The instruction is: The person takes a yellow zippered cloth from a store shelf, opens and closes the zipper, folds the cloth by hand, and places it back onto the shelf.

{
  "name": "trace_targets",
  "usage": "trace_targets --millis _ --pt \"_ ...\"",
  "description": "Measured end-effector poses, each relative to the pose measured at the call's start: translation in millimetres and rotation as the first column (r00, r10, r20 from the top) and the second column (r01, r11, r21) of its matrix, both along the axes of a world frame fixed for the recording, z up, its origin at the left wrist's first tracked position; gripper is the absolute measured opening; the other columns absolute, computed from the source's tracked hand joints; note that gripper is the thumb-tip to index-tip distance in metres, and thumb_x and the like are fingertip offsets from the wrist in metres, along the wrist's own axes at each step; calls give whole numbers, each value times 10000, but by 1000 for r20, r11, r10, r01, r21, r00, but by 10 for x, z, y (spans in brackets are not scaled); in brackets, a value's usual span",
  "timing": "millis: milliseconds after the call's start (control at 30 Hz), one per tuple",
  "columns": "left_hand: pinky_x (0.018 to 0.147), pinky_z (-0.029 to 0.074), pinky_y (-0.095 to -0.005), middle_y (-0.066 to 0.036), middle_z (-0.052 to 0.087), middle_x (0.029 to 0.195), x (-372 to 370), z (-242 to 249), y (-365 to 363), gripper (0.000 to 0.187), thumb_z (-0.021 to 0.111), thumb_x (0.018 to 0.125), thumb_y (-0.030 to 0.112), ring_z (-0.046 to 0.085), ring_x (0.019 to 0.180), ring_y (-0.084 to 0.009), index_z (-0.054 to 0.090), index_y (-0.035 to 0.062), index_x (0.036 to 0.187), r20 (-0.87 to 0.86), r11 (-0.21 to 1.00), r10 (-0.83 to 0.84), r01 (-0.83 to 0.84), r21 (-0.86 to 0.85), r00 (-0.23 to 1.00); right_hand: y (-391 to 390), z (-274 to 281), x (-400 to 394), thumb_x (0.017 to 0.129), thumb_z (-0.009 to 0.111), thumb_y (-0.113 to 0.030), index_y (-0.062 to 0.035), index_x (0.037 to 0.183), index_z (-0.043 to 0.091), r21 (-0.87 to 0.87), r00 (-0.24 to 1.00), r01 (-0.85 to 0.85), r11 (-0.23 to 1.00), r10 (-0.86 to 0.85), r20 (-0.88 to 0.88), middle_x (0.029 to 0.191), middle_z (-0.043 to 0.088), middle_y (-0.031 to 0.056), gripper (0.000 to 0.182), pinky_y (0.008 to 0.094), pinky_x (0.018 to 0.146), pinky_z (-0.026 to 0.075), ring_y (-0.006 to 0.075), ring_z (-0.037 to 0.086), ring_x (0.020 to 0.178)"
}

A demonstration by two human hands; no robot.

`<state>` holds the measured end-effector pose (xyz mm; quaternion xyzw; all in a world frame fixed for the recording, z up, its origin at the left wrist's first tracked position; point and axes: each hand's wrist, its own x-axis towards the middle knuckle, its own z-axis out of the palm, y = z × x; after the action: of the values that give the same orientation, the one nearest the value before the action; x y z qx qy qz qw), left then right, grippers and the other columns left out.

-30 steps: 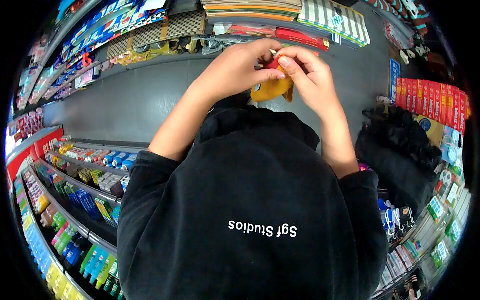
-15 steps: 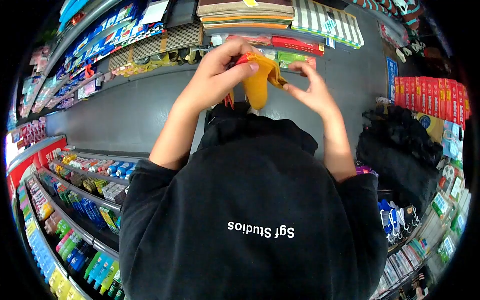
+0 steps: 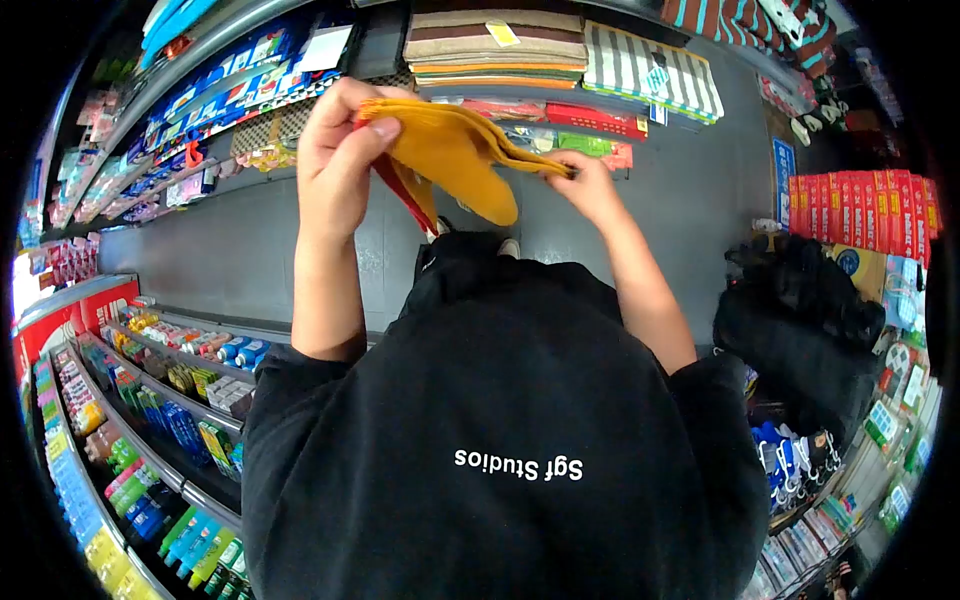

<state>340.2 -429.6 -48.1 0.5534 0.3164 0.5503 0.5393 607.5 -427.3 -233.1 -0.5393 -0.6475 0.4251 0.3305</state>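
Mustard-yellow socks hang stretched between my two hands in front of my body, one rounded end drooping down in the middle. My left hand grips one end, thumb on top and fingers behind. A red piece of similar fabric hangs below that same hand, partly covered by the yellow. On the other side, my right hand pinches the narrow far end of the yellow fabric between thumb and fingers.
Folded mats and a striped grey-and-white stack lie on the shelf ahead. Bottles and boxes fill the left shelves. Red boxes stand at the right, above a black furry bundle. Grey floor lies below.
My left hand has moved left and turned upright, while my right hand has dropped slightly. The socks are pulled out wider between the hands, and more of the red fabric shows.
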Motion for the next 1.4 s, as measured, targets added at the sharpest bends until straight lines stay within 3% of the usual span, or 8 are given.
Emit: trace_targets --millis 300,633,767,967,1033,1133,1233,1400 --pt "807 373 -257 -88 578 925 -469 -131 72 100 498 787 52 513 828 -149 479 38 884 76 951 303 -306 35 950 272 637 659 810 651 -181 -43 1004 592 -224 793 218 950 -306 -527 827 610 44 245 214 424 448 77 566 668" --pt "777 362 -218 -10 539 869 -513 -66 145 70 528 841 84 486 816 -85 496 72 903 167 880 455 -471 70 875 327 1405 542 884 557 -151 4 1087 523 103 680 338 935 -167 -714 1023 593 79 258 312 879 411 166 549 965" --pt "834 379 -256 -47 538 935 -497 -73 151 121 486 901 129 504 879 -124 470 47 988 157 850 465 -489 194 871 288 1588 461 897 541 -178 0 1059 524 121 626 436 892 -204 -753 994 599 74 241 285 807 457 154 577 895" --pt "696 467 -301 -72 526 875 -410 94 191 133 427 948 186 534 776 -147 383 72 999 359 429 723 -791 437 590 15 2118 408 905 516 -299 2 975 525 469 696 544 695 -62 -716 884 574 90 310 291 727 463 171 553 796" --pt "553 412 -260 -72 480 743 -358 350 253 209 421 943 304 461 632 -137 386 99 933 506 435 399 -644 629 765 -38 2497 318 902 482 -380 -45 854 486 648 694 365 669 269 -668 716 477 59 338 284 569 400 156 457 629" --pt "504 363 -260 -30 451 651 -184 491 531 339 366 938 425 417 561 -130 453 110 850 721 807 -241 -279 521 649 201 2680 40 904 443 -422 -75 835 467 506 203 331 797 463 -863 645 394 34 354 285 515 314 156 385 575" --pt "486 365 -279 -47 425 603 296 575 829 345 334 951 404 407 520 -140 444 87 871 641 821 -348 -107 561 684 437 2709 -389 935 398 -377 -49 868 454 642 564 309 701 408 -718 724 503 104 340 294 580 376 181 457 643" --pt "510 384 -230 -56 466 644 847 571 711 320 383 950 355 436 542 -106 427 39 968 550 854 -284 -53 517 785 433 2639 -821 955 369 -317 -40 862 450 743 738 213 634 394 -548 853 511 127 303 315 802 391 189 485 828"
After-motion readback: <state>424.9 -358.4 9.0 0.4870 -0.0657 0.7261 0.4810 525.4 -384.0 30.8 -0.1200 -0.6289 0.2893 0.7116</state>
